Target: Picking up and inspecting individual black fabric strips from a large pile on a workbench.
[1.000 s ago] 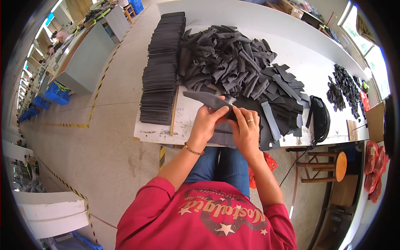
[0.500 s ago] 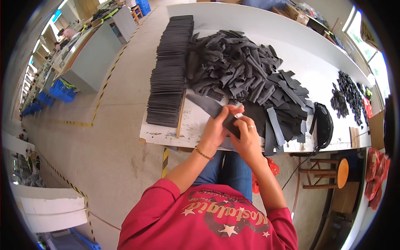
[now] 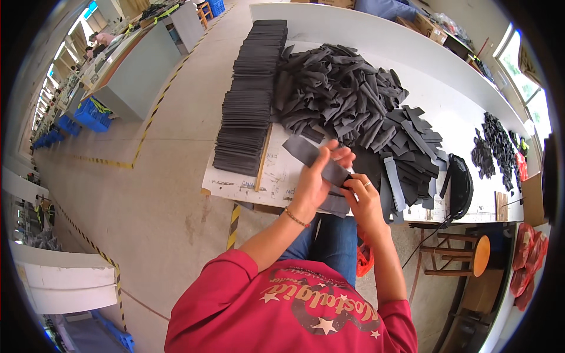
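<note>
A dark grey fabric strip (image 3: 303,150) is stretched slantwise above the near edge of the table. My right hand (image 3: 367,201), with a ring on it, pinches the strip's near right end between thumb and fingertips. Against the middle of the strip is my left hand (image 3: 318,179), its fingers spread and slightly blurred, its thumb crossing the fabric. Below the hands, another dark piece (image 3: 335,205) lies at the table edge, partly covered. Just beyond is a big heap of dark folded strips (image 3: 335,88).
A long, neat stack of dark strips (image 3: 250,97) runs along the table's left side beside a wooden strip (image 3: 263,159). Flat dark pieces (image 3: 406,159) lie to the right, near a black pouch (image 3: 461,187). A wooden stool (image 3: 479,256) stands at the right.
My left hand has loosened, its fingers now spread. The strip, bent between both hands before, is drawn out straighter, and my right hand has shifted slightly right and down.
</note>
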### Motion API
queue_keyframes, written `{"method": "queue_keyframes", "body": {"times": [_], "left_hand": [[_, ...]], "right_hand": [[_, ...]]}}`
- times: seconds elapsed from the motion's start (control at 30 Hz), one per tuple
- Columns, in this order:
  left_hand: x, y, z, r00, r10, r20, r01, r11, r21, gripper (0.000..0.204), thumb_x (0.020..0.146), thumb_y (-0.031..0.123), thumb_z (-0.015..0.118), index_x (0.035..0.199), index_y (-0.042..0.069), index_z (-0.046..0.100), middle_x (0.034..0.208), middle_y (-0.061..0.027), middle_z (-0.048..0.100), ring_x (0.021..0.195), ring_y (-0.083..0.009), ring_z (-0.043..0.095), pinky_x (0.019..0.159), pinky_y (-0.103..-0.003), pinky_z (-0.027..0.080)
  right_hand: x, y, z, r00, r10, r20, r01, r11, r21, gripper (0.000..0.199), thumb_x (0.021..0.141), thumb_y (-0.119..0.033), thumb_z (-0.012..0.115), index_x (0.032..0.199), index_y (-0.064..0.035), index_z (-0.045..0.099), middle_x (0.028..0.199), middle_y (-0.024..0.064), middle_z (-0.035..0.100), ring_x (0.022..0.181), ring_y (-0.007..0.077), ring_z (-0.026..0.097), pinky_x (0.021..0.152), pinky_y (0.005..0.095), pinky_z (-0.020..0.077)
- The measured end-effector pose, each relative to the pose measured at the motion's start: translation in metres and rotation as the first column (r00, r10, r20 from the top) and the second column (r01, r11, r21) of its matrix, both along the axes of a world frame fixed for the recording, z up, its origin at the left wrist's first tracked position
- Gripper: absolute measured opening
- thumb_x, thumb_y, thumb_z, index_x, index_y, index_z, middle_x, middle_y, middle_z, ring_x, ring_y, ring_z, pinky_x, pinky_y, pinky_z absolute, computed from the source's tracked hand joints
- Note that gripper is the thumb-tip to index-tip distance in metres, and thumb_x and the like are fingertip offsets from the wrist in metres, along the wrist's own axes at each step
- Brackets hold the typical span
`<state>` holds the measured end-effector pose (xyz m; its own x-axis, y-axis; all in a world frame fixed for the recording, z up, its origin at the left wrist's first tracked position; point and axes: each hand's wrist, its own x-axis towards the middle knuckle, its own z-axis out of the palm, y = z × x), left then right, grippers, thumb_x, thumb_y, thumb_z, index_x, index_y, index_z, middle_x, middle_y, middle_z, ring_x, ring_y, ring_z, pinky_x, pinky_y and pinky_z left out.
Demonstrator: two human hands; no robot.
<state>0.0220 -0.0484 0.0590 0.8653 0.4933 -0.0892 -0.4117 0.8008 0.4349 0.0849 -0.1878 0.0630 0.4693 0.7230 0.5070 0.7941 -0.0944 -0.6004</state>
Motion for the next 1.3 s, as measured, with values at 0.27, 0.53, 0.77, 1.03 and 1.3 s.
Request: {"method": "queue_keyframes", "body": {"times": [0.27, 0.53, 0.77, 1.03, 1.3], "left_hand": [[0.003, -0.010, -0.003, 0.991, 0.081, 0.108, -0.095, 0.987, 0.133, 0.033, 0.101, 0.031, 0.052, 0.111, 0.001, 0.060, 0.095, -0.0113, 0.068, 0.102, -0.0292, 0.066, 0.094, -0.037, 0.050], [0.003, -0.013, -0.010, 0.986, 0.105, 0.130, -0.124, 0.981, 0.150, 0.034, 0.100, 0.033, 0.053, 0.112, 0.002, 0.060, 0.096, -0.0102, 0.068, 0.102, -0.0278, 0.066, 0.092, -0.036, 0.050], [0.004, -0.013, -0.014, 0.983, 0.137, 0.124, -0.154, 0.978, 0.142, 0.035, 0.100, 0.034, 0.051, 0.113, 0.002, 0.060, 0.097, -0.0102, 0.068, 0.103, -0.0283, 0.065, 0.093, -0.037, 0.050], [0.008, 0.000, -0.011, 0.979, 0.162, 0.125, -0.184, 0.966, 0.183, 0.039, 0.102, 0.033, 0.046, 0.118, -0.002, 0.056, 0.108, -0.0175, 0.068, 0.114, -0.0312, 0.061, 0.107, -0.042, 0.041], [0.001, 0.002, -0.001, 0.978, -0.008, 0.207, -0.045, 0.967, 0.250, 0.037, 0.099, 0.033, 0.054, 0.118, 0.003, 0.058, 0.112, -0.0156, 0.067, 0.121, -0.0317, 0.056, 0.109, -0.044, 0.038]], "right_hand": [[0.003, 0.013, 0.005, 0.999, 0.033, 0.021, -0.035, 0.990, 0.133, 0.013, 0.078, 0.007, 0.069, 0.087, 0.0013, 0.062, 0.092, 0.0123, 0.063, 0.071, 0.0259, 0.062, 0.063, 0.0315, 0.0504], [0.002, 0.019, 0.007, 0.999, 0.052, 0.007, -0.053, 0.989, 0.139, 0.013, 0.077, 0.008, 0.068, 0.087, 0.0009, 0.063, 0.091, 0.0118, 0.064, 0.073, 0.0261, 0.063, 0.064, 0.0315, 0.0506], [0.001, 0.020, 0.005, 0.998, 0.056, -0.028, -0.053, 0.994, 0.098, 0.015, 0.076, 0.007, 0.069, 0.088, 0.0016, 0.062, 0.090, 0.0118, 0.064, 0.075, 0.0250, 0.063, 0.068, 0.0318, 0.0507], [-0.023, 0.044, -0.007, 0.672, 0.066, -0.737, 0.262, 0.910, 0.321, 0.013, 0.088, -0.006, 0.069, 0.081, -0.0025, 0.058, 0.089, -0.0022, 0.052, 0.079, 0.0065, 0.046, 0.074, 0.0194, 0.0376], [-0.018, 0.029, 0.010, 0.380, 0.186, -0.906, 0.263, 0.917, 0.299, 0.012, 0.092, -0.013, 0.068, 0.090, -0.0020, 0.063, 0.086, -0.0009, 0.059, 0.075, 0.0070, 0.053, 0.071, 0.0219, 0.0430]]}}
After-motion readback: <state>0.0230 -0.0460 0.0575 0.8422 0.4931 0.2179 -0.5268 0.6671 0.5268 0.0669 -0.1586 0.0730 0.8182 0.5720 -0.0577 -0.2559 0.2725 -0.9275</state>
